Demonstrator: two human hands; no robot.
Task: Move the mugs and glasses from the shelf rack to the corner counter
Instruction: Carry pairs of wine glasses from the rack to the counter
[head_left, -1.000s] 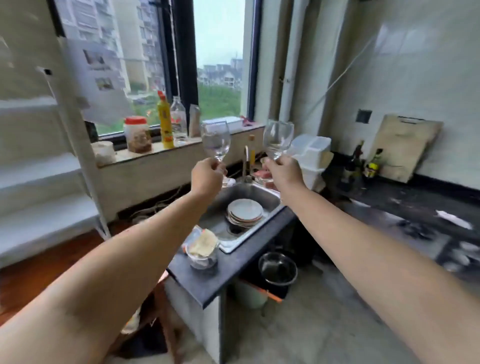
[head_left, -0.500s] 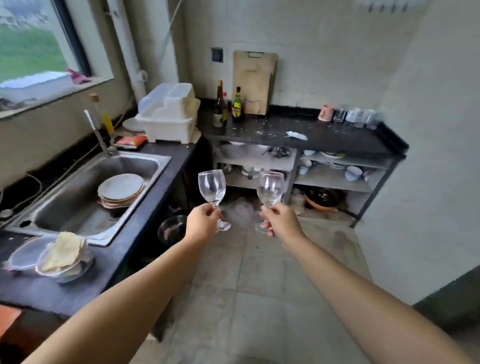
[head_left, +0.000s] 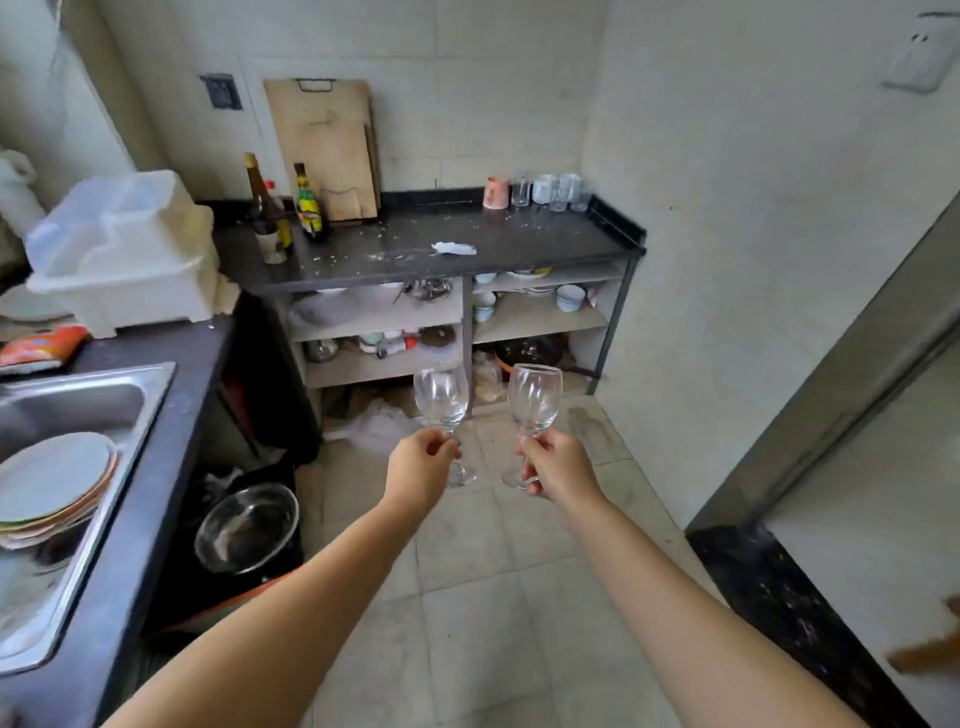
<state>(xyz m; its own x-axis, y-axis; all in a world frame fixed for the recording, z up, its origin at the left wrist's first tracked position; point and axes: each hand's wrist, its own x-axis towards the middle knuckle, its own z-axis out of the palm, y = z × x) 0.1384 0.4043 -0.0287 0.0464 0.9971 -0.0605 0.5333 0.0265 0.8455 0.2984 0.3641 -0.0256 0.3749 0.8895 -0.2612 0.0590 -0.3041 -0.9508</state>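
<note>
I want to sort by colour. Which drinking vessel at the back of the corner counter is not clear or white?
The pink mug, at the left end of the row, nearest the cutting board. The glasses beside it look clear or whitish.

No legible text, brand, number or sign anywhere. Labels on the two dark bottles (head_left: 266, 208) and the yellow-labelled bottle (head_left: 308, 205) on the counter (head_left: 519, 244) too blurred to read. Printing on the orange packet (head_left: 41, 345) beside the sink (head_left: 78, 395) equally unreadable.
</note>
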